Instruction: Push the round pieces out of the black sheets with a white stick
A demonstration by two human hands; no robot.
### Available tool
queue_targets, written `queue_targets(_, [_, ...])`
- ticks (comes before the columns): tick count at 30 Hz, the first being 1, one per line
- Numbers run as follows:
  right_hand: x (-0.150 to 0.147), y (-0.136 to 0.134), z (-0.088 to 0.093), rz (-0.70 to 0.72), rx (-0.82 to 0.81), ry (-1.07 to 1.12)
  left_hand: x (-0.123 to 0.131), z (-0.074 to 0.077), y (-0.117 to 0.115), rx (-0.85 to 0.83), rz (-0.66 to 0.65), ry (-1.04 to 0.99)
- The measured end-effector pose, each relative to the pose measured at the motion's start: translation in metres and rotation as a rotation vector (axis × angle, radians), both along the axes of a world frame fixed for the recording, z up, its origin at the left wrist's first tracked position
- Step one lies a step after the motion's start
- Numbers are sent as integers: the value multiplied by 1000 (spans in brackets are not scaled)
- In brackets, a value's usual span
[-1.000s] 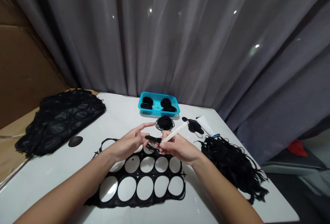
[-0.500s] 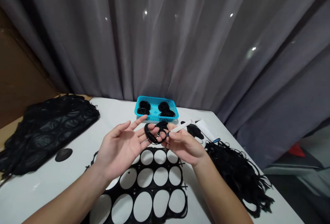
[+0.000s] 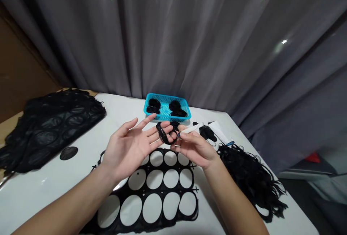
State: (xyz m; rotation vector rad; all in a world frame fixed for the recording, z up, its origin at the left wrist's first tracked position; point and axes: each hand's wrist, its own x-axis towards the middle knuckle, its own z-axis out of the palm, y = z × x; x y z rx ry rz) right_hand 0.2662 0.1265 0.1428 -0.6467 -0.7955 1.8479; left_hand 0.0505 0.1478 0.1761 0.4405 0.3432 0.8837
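Observation:
My left hand (image 3: pixel 130 146) is palm up with its fingers stretched out and apart. A bundle of thin black loops (image 3: pixel 163 134) hangs about its middle fingertips. Close against it, my right hand (image 3: pixel 195 148) pinches a slim white tool (image 3: pixel 191 129) between thumb and forefinger; its dark end points at the bundle. My right fingertips are by the loops, and I cannot tell whether they grip them too. Below both hands lies a black sheet (image 3: pixel 145 190) with rows of round cut-out holes, partly covered by my left forearm.
Behind the hands stands a blue basket (image 3: pixel 168 116) holding several black bundles. Black scraps (image 3: pixel 248 177) are heaped at right, near a white tube (image 3: pixel 221 133). At left lie folded black sheets (image 3: pixel 59 126) and a black disc (image 3: pixel 68 153). A grey curtain (image 3: pixel 173 40) hangs behind the table.
The view has tipped slightly downward, so the table sits higher. The bundle has turned a little at my left fingertips; both hands keep nearly the same pose.

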Motion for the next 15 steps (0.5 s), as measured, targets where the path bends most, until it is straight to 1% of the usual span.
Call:
queue_targets(2, [-1,0,0,0,27,-37,0,-3,1,31,15,63])
queue_targets(4, [-4,-2,-1,-3,106,-117,-2,-11,3,82,39,192])
queue_targets(7, [-10,-6,-6,30,232,-277,-11,-31,4,165,31,393])
queue_targets(9, [-12,-6,-13,77,235,-349,-24,-50,4,257,-33,533])
queue_targets(11, [-12,-1,-22,111,191,-398,-42,-70,4,419,-88,775])
queue_targets(12, [-10,4,-26,118,169,-424,-52,-81,5,538,-125,937])
queue_targets(13, [-6,11,-29,122,154,-455,-63,-93,5,666,-119,1082])
queue_targets(15, [5,30,-33,119,154,-531,-83,-115,8,938,-54,1311])
